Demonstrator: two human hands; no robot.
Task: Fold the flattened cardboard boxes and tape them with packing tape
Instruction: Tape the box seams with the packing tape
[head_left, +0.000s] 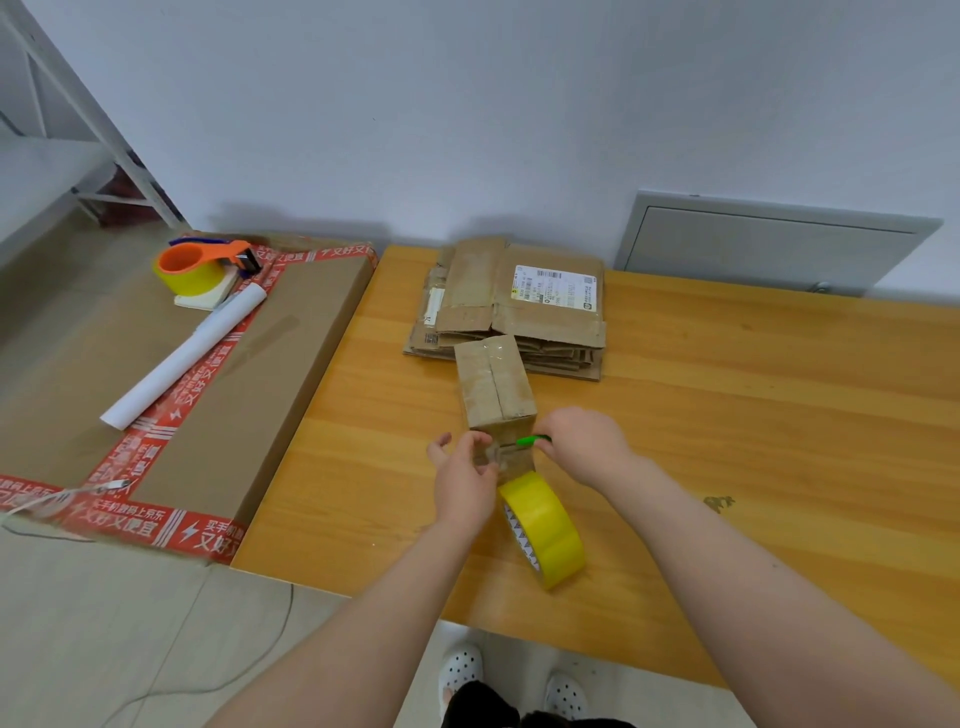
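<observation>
A small folded cardboard box (493, 387) stands on the wooden table (727, 415), with clear tape along its top seam. My left hand (465, 478) pinches the strip of tape stretched over the box's near face. My right hand (584, 444) grips a green-handled cutter (532, 440) held against that tape at the box's near edge. A yellow tape roll (545, 527) stands on edge just in front of the box, under my hands. A stack of flattened cardboard boxes (519, 306) lies behind the folded box.
To the left is a large flat carton with red printed tape (234, 374). On it lie an orange tape dispenser with a yellow roll (202, 267) and a white paper tube (182, 358). A white cable (62, 499) trails off its corner to the floor.
</observation>
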